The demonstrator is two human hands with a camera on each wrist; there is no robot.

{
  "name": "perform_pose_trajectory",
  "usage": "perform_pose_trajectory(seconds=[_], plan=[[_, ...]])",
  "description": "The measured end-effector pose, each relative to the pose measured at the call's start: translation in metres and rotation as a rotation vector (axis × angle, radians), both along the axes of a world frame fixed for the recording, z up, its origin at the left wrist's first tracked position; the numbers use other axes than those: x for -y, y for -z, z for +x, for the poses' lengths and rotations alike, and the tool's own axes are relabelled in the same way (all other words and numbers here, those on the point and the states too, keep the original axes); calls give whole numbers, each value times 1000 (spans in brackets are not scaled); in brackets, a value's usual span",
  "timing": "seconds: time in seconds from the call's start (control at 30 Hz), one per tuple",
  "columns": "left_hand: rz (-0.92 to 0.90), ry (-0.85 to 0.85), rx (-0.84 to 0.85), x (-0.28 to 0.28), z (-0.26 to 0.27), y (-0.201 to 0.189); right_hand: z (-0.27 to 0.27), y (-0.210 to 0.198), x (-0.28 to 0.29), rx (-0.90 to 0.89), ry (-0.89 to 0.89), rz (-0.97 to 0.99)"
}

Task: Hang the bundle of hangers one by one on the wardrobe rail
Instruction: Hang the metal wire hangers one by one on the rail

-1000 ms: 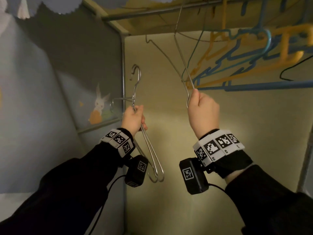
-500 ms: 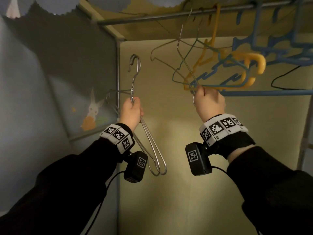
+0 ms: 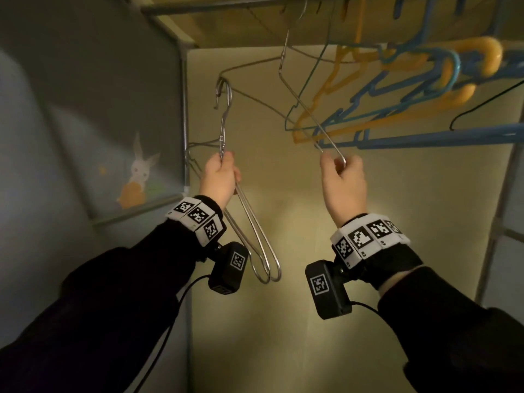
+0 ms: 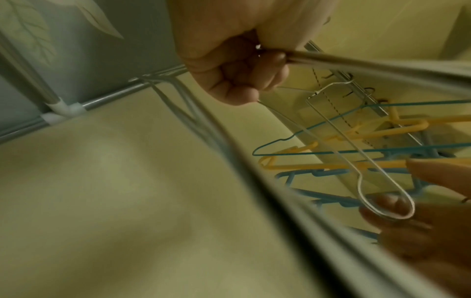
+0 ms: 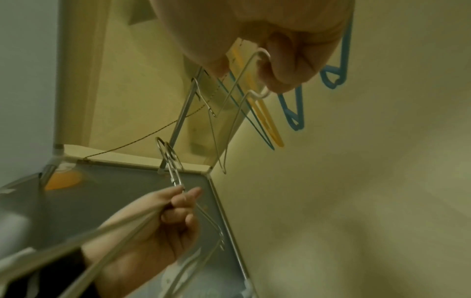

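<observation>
My left hand (image 3: 224, 165) grips a bundle of thick metal hangers (image 3: 223, 129) just below their hooks, held upright left of centre; the bodies hang down past my wrist. The same fist (image 4: 242, 76) shows in the left wrist view. My right hand (image 3: 340, 165) holds the rounded end of a thin wire hanger (image 3: 309, 114) between thumb and curled fingers (image 5: 280, 76). That hanger runs up and left, and its hook reaches the grey wardrobe rail (image 3: 198, 5) at the top edge of the head view.
Yellow and blue plastic hangers (image 3: 425, 80), a teal wire hanger (image 3: 306, 89) and a black one (image 3: 467, 114) crowd the rail to the right. A rabbit-print fabric wall (image 3: 139, 171) and a corner pole (image 3: 184, 109) close the left side. A beige back wall (image 3: 283, 307) lies ahead.
My right hand raised the thin wire hanger until its hook reached the rail, and its tight fist has loosened to a lighter hold on the loop. The left hand has stayed put with the bundle.
</observation>
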State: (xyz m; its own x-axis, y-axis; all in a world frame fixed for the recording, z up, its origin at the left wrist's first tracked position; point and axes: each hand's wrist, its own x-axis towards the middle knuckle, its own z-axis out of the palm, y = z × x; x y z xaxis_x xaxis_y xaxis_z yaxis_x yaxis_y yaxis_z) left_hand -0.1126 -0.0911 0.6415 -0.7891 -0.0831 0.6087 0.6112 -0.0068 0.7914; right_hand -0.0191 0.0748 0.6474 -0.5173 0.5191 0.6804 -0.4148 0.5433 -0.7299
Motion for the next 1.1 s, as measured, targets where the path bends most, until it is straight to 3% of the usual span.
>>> perform_pose_trajectory(seconds=[0.1,0.27,0.43,0.53,0.73,0.93,1.1], plan=[[-42,-18,-18,-5,2,1,-2,21,7,135,-144,-68],[-65,-79,-49,-14,8,3,4,40,31,501,-505,211],[-1,-100,-25,-13,12,4,13,35,51,533,-741,325],[14,-89,17,-5,14,2,15,33,54,507,-722,258],[17,-65,24,12,12,1,10,33,62,357,-443,325],[117,-76,60,30,7,0,17,9,62,186,-342,370],[145,4,120,36,8,-8,14,-19,67,129,-332,175]])
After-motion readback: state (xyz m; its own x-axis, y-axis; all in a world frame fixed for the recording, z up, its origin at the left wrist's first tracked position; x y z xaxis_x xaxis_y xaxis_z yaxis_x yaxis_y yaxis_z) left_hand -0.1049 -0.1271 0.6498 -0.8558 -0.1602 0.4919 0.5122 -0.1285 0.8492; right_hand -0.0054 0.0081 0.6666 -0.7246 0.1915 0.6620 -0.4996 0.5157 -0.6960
